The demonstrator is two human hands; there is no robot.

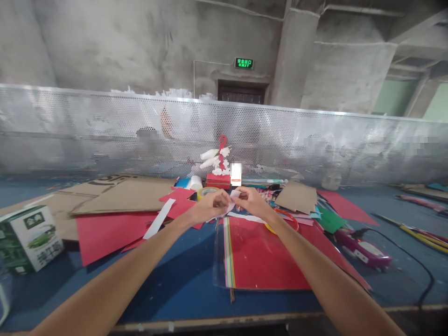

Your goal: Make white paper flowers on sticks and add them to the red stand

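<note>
Both my hands meet over the middle of the table, pinching a small piece of white paper [231, 206] between them. My left hand [213, 205] has its fingers curled on the paper's left side. On the other side my right hand [250, 200] grips it with thumb and fingertips. Just behind my left hand lies a roll of tape [206, 192]. Under my right forearm are orange-handled scissors [292, 219], partly hidden. A clear-wrapped pack of red paper [269, 256] lies below my hands, and a white paper strip [248, 216] shows along its far edge.
Cardboard [129, 195] and red sheets [112, 233] cover the left side, with a milk carton [33, 238] nearer me. White paper flowers [219, 161] stand at the back by a perforated metal screen [297, 144]. A purple device [364, 249] with a black cable sits right.
</note>
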